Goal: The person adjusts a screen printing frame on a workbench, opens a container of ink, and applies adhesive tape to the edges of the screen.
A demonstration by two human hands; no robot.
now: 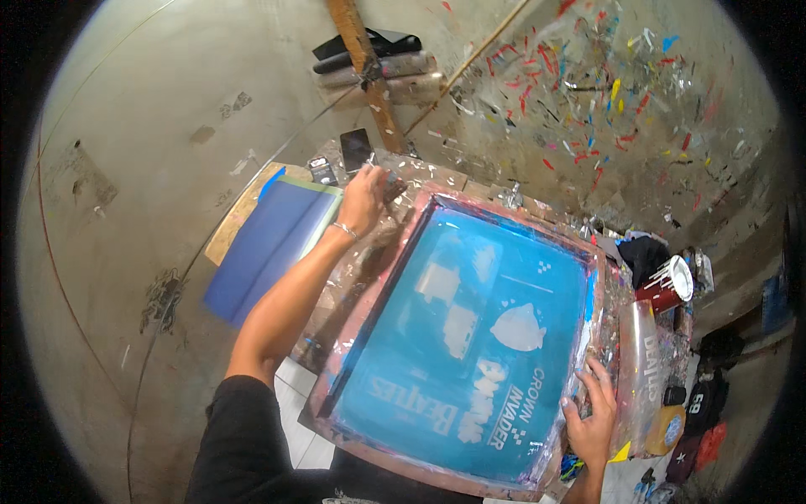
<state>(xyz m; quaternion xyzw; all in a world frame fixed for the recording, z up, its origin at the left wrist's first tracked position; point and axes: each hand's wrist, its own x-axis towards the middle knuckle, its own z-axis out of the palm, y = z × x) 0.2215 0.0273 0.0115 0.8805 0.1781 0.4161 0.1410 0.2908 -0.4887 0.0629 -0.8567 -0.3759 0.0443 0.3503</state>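
A screen-printing frame (407, 248) with blue mesh and pale stencil shapes and lettering lies tilted across the work table. My left hand (363, 202) is beyond its upper left corner, fingers closed around something small that I cannot make out. My right hand (592, 420) grips the frame's right edge, fingertips on the rim. Left of the frame, dark blue sheets (256, 252) lie on a tan board (231, 231). A black phone (355, 149) and a small dark package (323, 171) rest near my left hand.
A red can with white drips (663, 290), a clear printed sheet (634, 370) and dark cloths (645, 256) crowd the right side. Rolled material (407, 65) hangs behind a wooden post (386, 118). The paint-flecked wall (588, 92) stands behind the table.
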